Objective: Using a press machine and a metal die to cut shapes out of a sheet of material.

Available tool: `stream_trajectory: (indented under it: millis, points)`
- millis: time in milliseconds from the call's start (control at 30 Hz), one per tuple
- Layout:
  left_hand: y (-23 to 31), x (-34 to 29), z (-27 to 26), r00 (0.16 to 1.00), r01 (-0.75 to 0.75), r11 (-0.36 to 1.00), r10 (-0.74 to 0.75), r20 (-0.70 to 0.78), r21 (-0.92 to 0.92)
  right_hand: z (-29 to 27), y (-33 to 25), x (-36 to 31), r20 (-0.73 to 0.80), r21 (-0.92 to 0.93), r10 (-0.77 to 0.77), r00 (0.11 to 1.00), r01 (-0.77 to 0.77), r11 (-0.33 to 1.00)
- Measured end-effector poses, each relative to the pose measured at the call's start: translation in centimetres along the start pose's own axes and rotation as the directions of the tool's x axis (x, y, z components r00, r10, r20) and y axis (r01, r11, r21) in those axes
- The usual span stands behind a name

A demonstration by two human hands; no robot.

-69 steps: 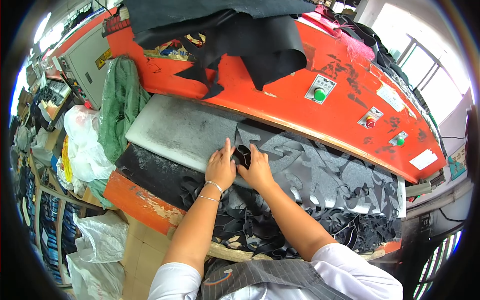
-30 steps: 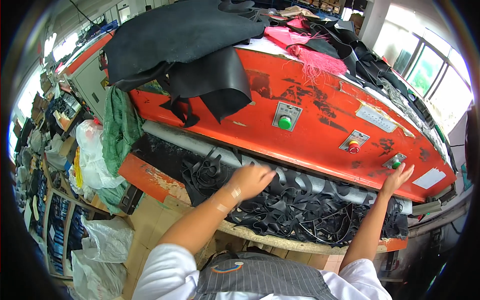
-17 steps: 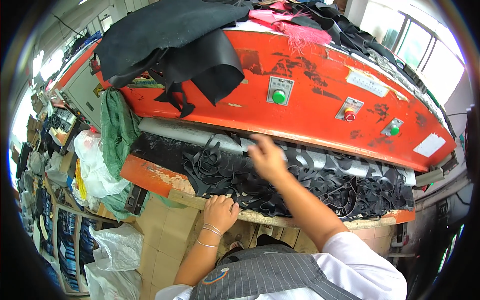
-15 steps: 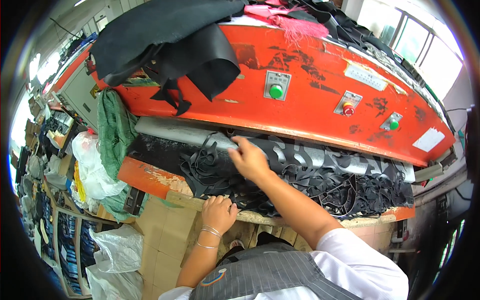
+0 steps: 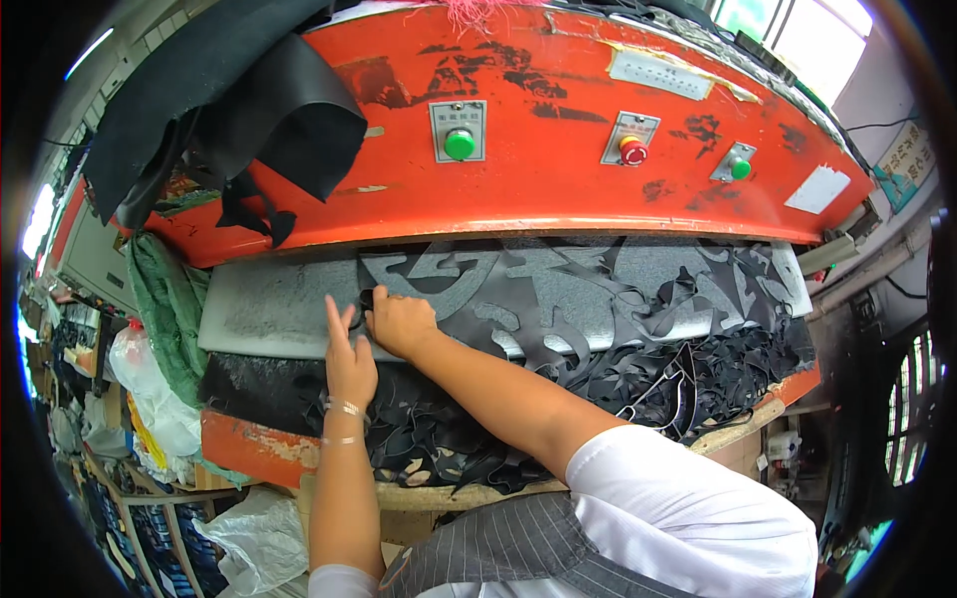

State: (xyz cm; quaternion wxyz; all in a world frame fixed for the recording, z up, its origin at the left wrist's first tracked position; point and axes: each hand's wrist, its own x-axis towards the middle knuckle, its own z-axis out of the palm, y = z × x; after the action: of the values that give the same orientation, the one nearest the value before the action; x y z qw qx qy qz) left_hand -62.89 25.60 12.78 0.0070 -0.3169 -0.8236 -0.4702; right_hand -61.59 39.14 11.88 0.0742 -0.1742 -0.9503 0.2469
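Note:
My right hand (image 5: 403,324) is closed at the left end of a cut-out black leather sheet (image 5: 508,289), with a small dark fold of it showing at the fingers. The sheet, full of shaped openings, lies across a long grey-white cutting pad (image 5: 279,299). Just left of it, my left hand (image 5: 351,367) reaches over the pad's front edge with fingers stretched out and nothing in them. Tangled black leather scraps (image 5: 558,409) are heaped in front of the pad. A thin metal-strip cutting die (image 5: 681,391) rests among them on the right.
Above the pad hangs a red machine beam (image 5: 558,189) with a green button (image 5: 460,146), a red stop button (image 5: 633,150) and another green button (image 5: 740,169). Black leather (image 5: 309,120) drapes over its left end. White plastic bags (image 5: 155,389) stand at the left.
My left hand has left the wooden front edge and come up beside my right hand. My right hand has moved left and closed on the leather. The view has shifted, and more pad shows.

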Motion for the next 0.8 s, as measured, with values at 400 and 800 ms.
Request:
stream_trajectory:
  millis: [400,800]
  points:
    - [-4.1,1.4,3.1,0.980,-0.197,0.911,0.176,0.091,0.362,-10.3,12.0,-3.1,-0.130,0.275,-0.099,0.987,0.132,0.952]
    - [4.1,2.2,13.7,0.875,-0.324,0.937,0.244,0.418,0.133,-8.2,17.7,-9.2,-0.393,-0.080,-0.136,0.910,0.113,0.990]
